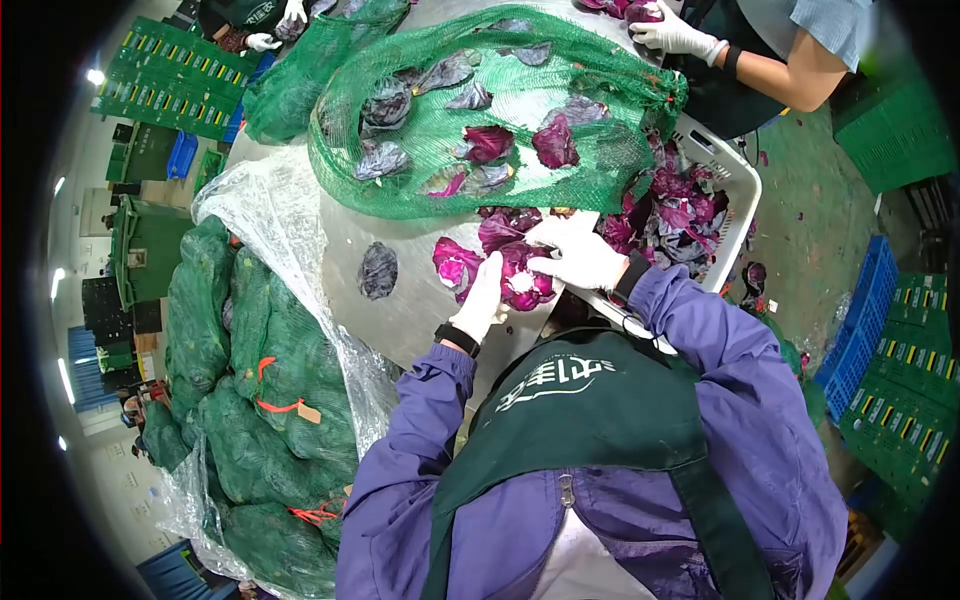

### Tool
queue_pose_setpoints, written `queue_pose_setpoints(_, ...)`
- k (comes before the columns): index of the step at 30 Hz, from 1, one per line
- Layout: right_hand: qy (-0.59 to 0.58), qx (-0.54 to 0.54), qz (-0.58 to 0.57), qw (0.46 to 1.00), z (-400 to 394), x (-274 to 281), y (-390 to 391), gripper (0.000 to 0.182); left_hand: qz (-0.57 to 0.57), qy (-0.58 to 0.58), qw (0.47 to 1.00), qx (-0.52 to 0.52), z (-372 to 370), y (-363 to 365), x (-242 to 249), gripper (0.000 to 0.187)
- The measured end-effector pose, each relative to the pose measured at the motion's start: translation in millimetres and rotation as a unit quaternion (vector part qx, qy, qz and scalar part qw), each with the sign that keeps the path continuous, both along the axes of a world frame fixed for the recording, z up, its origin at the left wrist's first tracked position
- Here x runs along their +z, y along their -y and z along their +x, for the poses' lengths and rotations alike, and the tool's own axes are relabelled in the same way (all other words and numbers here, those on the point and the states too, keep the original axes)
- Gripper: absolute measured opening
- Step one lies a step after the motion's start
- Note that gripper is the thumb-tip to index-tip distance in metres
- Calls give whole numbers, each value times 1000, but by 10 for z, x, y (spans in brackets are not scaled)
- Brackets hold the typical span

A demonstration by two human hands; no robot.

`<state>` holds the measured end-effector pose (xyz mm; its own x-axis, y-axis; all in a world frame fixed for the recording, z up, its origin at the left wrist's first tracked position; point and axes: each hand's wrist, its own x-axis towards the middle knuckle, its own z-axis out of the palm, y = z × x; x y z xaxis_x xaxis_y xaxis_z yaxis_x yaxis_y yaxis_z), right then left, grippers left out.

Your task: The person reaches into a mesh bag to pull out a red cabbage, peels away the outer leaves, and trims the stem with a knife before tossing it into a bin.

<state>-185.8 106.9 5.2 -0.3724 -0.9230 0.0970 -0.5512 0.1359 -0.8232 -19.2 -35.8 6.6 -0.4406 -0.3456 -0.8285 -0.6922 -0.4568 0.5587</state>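
Both my hands wear white gloves and meet at a red cabbage (524, 284) over the metal table (345, 240). My left hand (482, 302) grips it from the left side. My right hand (580, 256) has its fingers closed on the upper right of the same cabbage. Purple leaves (455, 266) lie just left of the cabbage, and more are behind it. A dull purple cabbage leaf (377, 271) rests farther left on the metal. Beyond my hands a green mesh bag (430, 195) is spread out, with loose leaves on or inside it.
A white crate (738, 215) full of purple leaves stands to my right. Filled green mesh sacks (260, 400) and clear plastic film (290, 215) are at my left. Across the table, a co-worker's gloved hand (675, 35) is at the upper right. Blue crates (855, 320) stand far right.
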Motion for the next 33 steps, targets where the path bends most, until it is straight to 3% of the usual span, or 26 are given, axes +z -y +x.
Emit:
queue_pose_setpoints(2, 41, 50, 93, 993, -90, 42, 34, 56, -15, 6, 999, -39, -2, 20, -15, 64)
queue_pose_setpoints(4, 20, 57, 122, 991, -146, 90, 90, 56, -40, -12, 998, -51, 2, -13, -7, 63)
queue_pose_setpoints(8, 48, 94, 234, 966, -211, 215, 174, 36, -46, -33, 997, -59, -55, -10, 110, 57)
queue_pose_setpoints(11, 77, 62, 94, 991, -175, -164, 118, 19, -33, -47, 996, -73, -16, 117, -34, 51)
queue_pose_setpoints(12, 89, 66, 97, 989, -155, -27, 45, 19, -34, -49, 996, -73, -13, 187, -54, 51)
queue_pose_setpoints(14, 107, 52, -26, 993, -113, -168, 33, 23, 34, -55, 994, -83, 39, 269, -56, 49)
queue_pose_setpoints(16, 118, 59, -7, 991, -121, -187, -18, 26, 59, -27, 997, -45, 17, 235, -19, 45)
queue_pose_setpoints(18, 72, 85, -6, 994, -135, 21, -74, 37, -21, -108, 994, 22, 16, 208, -74, 48)
queue_pose_setpoints(20, -20, 66, -73, 995, -84, -135, -59, 42, -151, -212, 964, -63, 52, 149, -107, 67)
queue_pose_setpoints(22, -29, 70, -65, 995, -81, -154, -67, 43, -368, -167, 892, -202, 176, 2, 70, 83)
queue_pose_setpoints(23, -39, 77, -60, 994, -69, -135, -52, 45, -412, -181, 872, -192, 160, -32, 97, 88)
queue_pose_setpoints(24, -38, 78, -60, 994, -53, -112, -44, 45, -412, -179, 873, -191, 130, -34, 131, 88)
queue_pose_setpoints(26, -96, 88, -4, 991, -50, -61, -48, 45, -274, -312, 887, -202, -5, -20, 238, 77)
queue_pose_setpoints(28, -133, 73, -37, 988, -19, -184, 9, 38, -285, -272, 889, -233, 64, 55, 39, 80)
queue_pose_setpoints(30, -170, 57, -72, 981, -16, -203, 57, 32, -185, -224, 941, -174, 7, 21, 222, 75)
queue_pose_setpoints(31, -158, 57, -55, 984, -22, -211, 71, 29, -186, -224, 940, -175, -16, 50, 235, 75)
queue_pose_setpoints(33, -146, 55, -7, 988, -32, -132, 95, 27, -82, -231, 950, -192, -63, 109, 253, 81)
